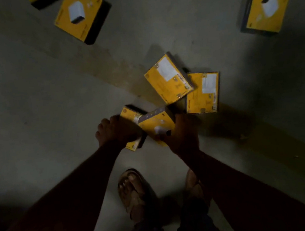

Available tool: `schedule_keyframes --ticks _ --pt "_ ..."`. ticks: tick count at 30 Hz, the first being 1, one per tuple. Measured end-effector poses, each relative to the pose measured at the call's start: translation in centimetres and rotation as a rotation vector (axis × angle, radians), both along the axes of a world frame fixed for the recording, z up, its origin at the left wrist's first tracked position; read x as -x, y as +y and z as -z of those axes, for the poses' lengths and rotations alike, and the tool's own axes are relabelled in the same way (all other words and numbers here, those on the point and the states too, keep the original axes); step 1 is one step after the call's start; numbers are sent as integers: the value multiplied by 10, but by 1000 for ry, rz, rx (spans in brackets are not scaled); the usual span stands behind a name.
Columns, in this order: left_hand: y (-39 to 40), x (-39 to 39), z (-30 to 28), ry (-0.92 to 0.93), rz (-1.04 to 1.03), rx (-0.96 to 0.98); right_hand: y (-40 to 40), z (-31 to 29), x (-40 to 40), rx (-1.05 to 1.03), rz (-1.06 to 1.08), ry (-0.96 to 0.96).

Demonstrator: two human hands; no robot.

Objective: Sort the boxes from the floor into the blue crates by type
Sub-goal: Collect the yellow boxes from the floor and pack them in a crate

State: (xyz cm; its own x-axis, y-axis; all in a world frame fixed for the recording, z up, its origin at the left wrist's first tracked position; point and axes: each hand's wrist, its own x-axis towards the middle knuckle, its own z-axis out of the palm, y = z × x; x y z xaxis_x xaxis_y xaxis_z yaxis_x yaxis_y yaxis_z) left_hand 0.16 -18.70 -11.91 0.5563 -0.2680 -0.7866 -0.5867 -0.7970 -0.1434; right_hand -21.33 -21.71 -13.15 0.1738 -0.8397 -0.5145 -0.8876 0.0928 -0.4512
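Right hand (181, 136) around yellow box (156, 123)

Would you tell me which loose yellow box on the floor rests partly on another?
The tilted label-side box just beyond the hands; its right edge overlaps its neighbour.

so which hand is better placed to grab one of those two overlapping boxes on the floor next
Probably the right hand: the overlapping boxes lie just beyond it, on its side. The left hand is farther off. Both hands already hold a box, though, so neither is free yet.
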Motion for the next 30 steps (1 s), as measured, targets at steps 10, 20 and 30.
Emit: schedule_keyframes --ticks 10,20,30 --pt "23 25 10 229 -462 226 46 -12 13 -485 502 -224" --pt "52 44 -35 387 -537 337 55 -53 14 -626 520 -398" --pt "22 135 -361 834 -480 563 47 -360 92 -174 513 -407"
